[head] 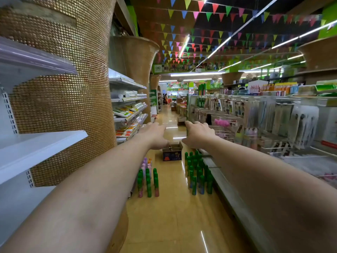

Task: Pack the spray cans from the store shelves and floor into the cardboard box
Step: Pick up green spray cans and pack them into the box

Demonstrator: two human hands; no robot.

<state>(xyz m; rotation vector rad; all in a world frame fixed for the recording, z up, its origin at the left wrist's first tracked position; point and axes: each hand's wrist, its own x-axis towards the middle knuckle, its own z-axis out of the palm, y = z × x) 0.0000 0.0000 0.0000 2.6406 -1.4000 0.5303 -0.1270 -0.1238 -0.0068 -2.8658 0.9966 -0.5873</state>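
Head view: both bare forearms reach straight out over a shop aisle, backs of the hands up. The left hand (155,135) has its fingers stretched forward and relaxed, and it grips nothing. The right hand (197,134) lies level with it and a little apart, thumb out to the inner side, fingers loosely extended, and it too holds nothing.

In the picture the cardboard box (172,152) shows just below and between the two hands. It stands on the glossy tan floor (169,216) well down the aisle, near the middle of its width, flaps open, with a coloured print on its near face. What lies inside is too small to tell.

Two clusters of spray cans stand upright on the floor nearer the camera than the box. The left cluster (148,179), green-capped cans with pink and lilac ones behind, stands toward the floor's left edge beside the gold mosaic pillar (63,106). The right cluster (198,172), all green, stands along the floor's right edge, just beside the base of the display rack (273,123) hung with packaged goods.

White shelves (36,148) jut out at the left. Coloured pennant bunting (200,33) crosses the ceiling.
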